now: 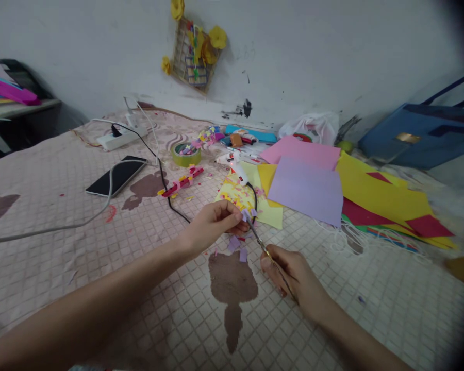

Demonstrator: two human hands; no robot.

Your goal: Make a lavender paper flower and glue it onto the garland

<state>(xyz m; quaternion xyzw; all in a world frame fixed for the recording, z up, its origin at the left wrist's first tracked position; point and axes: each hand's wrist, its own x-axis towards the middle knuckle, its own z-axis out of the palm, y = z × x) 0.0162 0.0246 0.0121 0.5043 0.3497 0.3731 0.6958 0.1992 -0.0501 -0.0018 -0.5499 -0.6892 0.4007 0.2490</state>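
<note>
- Left hand [215, 222] pinches a purple strip [246, 214] between thumb and fingers, above the tablecloth [170, 319].
- Right hand [294, 270] grasps scissors [269, 253], blades at the strip.
- Purple scraps [234, 244] lie on the tablecloth, just below the strip.
- Glue gun [240, 174] lies beyond, near a purple sheet [307, 188].

No word, number or brand can be read. Faint grey strokes [248, 52] on the wall [313, 62] may be writing — too pale to make out. The small red and dark marks on the white glue gun [238, 171] are too tiny to tell — likewise the blurred gold patch [408, 137] on the blue bag [386, 135].
</note>
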